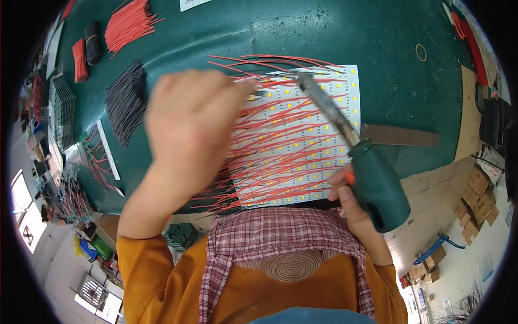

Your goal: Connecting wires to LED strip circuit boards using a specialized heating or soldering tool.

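My right hand (pixel 353 202) is wrapped round the dark green handle of a soldering iron (pixel 333 110). The iron's metal barrel slants up and left, its tip over the upper part of a white LED board (pixel 353 102). My left hand (pixel 189 119) is closed in a pinch at the board's upper left, blurred by motion. Thin dark strands show at its fingertips, seemingly a black wire (pixel 261 93). Red wires (pixel 286 127) lie in rows across the board, which bears small yellow LEDs. Black wires hang past its left edge, partly behind my left forearm.
Loose black wires (pixel 125 100) and red wires (pixel 129 24) lie on the green mat (pixel 377 32). Bundled red wires (pixel 80 60) and a black bundle (pixel 93 43) sit farther left. A flat dark bar (pixel 402 135) and a rubber band (pixel 421 52) are on the right.
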Tool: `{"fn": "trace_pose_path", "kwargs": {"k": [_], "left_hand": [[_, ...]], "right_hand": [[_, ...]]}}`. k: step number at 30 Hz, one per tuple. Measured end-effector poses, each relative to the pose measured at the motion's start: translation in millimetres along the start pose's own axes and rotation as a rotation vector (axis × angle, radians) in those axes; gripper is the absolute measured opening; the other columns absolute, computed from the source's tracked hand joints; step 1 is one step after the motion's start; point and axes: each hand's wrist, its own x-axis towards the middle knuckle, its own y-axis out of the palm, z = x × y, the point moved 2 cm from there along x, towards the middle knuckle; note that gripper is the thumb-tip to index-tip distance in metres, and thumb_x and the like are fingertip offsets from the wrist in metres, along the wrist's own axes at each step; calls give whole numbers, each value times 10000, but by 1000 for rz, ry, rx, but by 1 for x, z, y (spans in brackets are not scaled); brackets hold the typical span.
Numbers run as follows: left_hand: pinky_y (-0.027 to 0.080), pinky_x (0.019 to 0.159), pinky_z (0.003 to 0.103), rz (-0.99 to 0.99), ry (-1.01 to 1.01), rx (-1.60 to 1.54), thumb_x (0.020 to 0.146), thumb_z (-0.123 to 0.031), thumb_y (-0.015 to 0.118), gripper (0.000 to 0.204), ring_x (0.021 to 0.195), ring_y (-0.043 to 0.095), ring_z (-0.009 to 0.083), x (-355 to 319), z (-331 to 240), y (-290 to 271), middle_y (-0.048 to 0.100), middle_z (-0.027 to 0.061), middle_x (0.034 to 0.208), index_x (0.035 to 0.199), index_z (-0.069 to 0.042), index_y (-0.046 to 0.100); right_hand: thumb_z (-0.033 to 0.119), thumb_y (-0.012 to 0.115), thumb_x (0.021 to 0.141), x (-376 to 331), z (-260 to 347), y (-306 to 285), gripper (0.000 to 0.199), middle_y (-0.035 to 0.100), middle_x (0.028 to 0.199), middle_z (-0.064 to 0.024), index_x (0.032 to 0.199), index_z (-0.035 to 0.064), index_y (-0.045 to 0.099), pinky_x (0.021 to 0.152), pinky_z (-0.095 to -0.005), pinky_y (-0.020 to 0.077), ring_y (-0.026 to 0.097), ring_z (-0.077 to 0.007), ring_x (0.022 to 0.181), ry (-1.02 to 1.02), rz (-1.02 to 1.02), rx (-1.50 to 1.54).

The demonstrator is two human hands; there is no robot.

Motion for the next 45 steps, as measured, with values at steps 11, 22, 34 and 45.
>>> {"fn": "trace_pose_path", "kwargs": {"k": [11,22,34,45], "left_hand": [[489,678,331,-112,39,2,720,-91,674,247,822,632,203,-24,-27,32,626,40,861,957,-30,699],[502,579,306,-139,19,-1,688,-15,717,225,716,629,200,-21,-33,30,628,45,787,912,-17,723],[483,562,296,-81,50,65,695,-70,699,244,742,622,187,-18,-36,28,612,37,810,933,-21,724],[487,561,293,-61,32,86,695,-79,695,265,743,629,183,-20,-34,28,632,32,828,954,-39,729]], "right_hand": [[141,620,970,-30,-1,-1,267,650,973,-70,1204,29,560,693,-262,505,580,-102,771,-27,254,-549],[61,603,958,-42,-14,-2,219,651,970,-76,1168,19,559,684,-260,506,605,-113,816,-102,152,-558],[24,602,921,-31,-1,3,234,661,946,-81,1154,13,585,719,-300,517,627,-161,803,-271,83,-655],[48,585,964,-38,-11,-3,175,642,957,-62,1137,18,586,707,-263,507,578,-96,779,-38,185,-507]]}}
